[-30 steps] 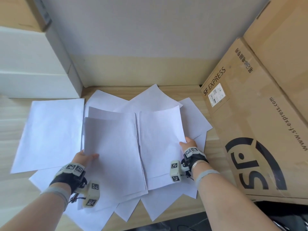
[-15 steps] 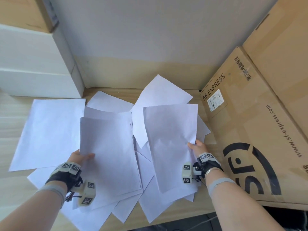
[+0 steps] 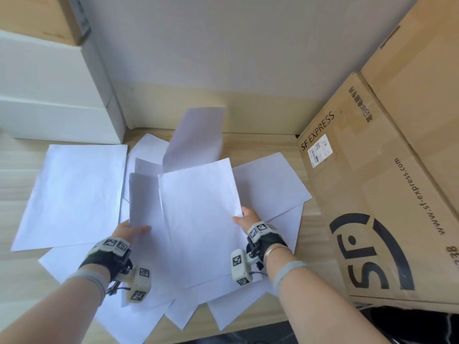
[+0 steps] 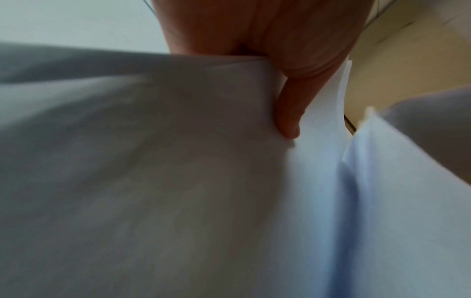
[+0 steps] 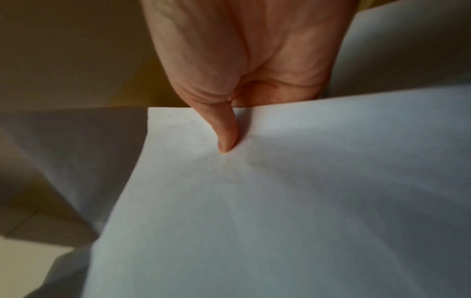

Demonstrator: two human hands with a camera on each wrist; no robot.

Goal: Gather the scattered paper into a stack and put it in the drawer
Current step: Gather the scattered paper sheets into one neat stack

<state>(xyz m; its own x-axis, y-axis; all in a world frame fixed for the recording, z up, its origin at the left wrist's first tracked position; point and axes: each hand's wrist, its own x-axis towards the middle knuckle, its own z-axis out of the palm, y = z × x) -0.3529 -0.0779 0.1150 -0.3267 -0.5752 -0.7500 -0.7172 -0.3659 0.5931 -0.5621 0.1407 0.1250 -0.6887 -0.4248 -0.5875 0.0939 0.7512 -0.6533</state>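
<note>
Several white paper sheets lie fanned over the wooden desk (image 3: 248, 142). My right hand (image 3: 244, 218) pinches the right edge of a lifted sheet (image 3: 198, 214), thumb on top (image 5: 226, 137), and holds it over the sheets in my left hand. My left hand (image 3: 129, 230) grips a small stack (image 3: 144, 197) at its lower left edge, thumb on top (image 4: 288, 121). Another sheet (image 3: 196, 135) is raised behind them, blurred. A single sheet (image 3: 72, 192) lies flat at the left. No drawer front shows clearly.
A large SF Express cardboard box (image 3: 382, 194) leans along the right side, close to my right hand. White boxes (image 3: 49, 95) stand at the back left against the wall. More loose sheets (image 3: 270, 184) lie under and around my hands, some overhanging the desk's near edge.
My right hand has carried its sheet leftwards, from beside the left-hand stack to over it. A sheet behind has flipped up. The left hand has stayed nearly in place.
</note>
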